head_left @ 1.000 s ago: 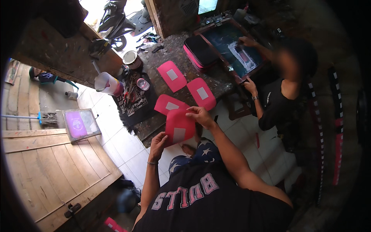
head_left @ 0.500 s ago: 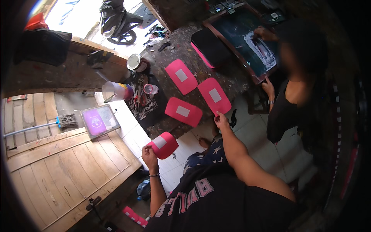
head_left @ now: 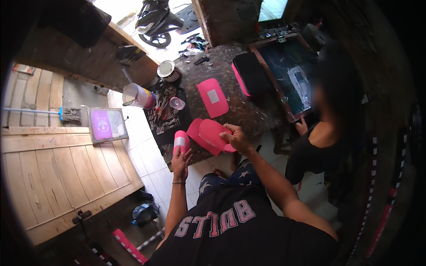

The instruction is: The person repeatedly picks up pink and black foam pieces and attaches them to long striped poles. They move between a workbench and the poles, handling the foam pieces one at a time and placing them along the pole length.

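Observation:
My left hand [head_left: 180, 163] grips the lower edge of a curled pink sheet piece [head_left: 181, 133] with a white rectangle on it. To its right, my right hand [head_left: 238, 140] pinches another pink sheet piece [head_left: 211, 131], which is tilted with no white patch showing. Behind and under that one, a further pink piece [head_left: 193, 129] shows partly at the table's near edge. A flat pink piece with a white rectangle [head_left: 207, 88] lies farther back on the dark, paint-stained worktable [head_left: 188, 71].
A black-and-pink stack [head_left: 253, 75] sits at the back right beside a framed screen [head_left: 277, 60], where a co-worker [head_left: 324, 128] stands. On the left are a paint can [head_left: 166, 68], a plastic bucket [head_left: 137, 96] and a small clear cup [head_left: 177, 103].
My right hand has lifted the right-hand pink piece and carried it left over the neighbouring one. My left hand has moved up toward the table with its piece, now more curled.

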A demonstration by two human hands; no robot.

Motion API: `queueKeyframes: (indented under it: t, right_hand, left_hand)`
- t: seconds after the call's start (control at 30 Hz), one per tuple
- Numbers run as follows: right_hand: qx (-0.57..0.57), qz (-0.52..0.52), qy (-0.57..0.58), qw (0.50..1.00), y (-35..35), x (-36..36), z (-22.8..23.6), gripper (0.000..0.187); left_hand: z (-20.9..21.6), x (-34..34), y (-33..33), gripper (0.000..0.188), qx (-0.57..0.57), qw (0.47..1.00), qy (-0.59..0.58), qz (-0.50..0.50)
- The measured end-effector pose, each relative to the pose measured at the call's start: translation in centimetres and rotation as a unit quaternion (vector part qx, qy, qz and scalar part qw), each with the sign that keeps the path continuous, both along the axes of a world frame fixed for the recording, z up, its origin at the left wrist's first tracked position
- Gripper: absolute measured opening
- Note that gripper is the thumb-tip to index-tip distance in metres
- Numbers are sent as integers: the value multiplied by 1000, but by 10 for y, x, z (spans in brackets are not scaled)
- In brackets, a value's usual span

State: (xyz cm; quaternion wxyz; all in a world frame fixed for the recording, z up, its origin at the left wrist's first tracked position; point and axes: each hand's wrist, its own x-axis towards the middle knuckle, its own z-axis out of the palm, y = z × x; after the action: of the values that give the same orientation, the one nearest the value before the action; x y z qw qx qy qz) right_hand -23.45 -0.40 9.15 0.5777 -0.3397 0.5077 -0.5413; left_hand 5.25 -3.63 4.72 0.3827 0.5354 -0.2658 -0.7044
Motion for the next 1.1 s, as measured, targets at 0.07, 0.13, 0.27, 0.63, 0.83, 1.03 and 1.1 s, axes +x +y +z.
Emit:
queueKeyframes:
  t: [0.07, 0.13, 0.27, 0.63, 0.83, 1.03, 1.1]
  right_hand:
    - [38, -40, -130, 990, -11, 23, 7, 10]
    - [57, -62, -206, 975, -26, 39, -19, 8]
    - [91, 2, -329, 940, -39, 62, -23, 5]
    - [118, -43, -307, 943, -51, 118, -65, 13]
    - [349, -127, -317, 873, -15, 176, -153, 25]
    - [257, -465, -517, 672, -11, 238, -263, 12]
    - [215, -515, -546, 625, -26, 244, -265, 13]
  left_hand:
    - [8, -14, 2, 53, -15, 999, 39, -8]
    - [23, -18, 4, 53, -34, 999, 16, -3]
    - [43, 0, 4, 51, -81, 997, -4, 4]
    - [43, 53, -14, 60, -95, 994, 31, 40]
    - [50, 122, -37, 68, -216, 964, -149, -46]
    - [79, 202, -71, 63, -311, 886, -326, -108]
    - [72, 237, -77, 62, -295, 887, -337, -112]
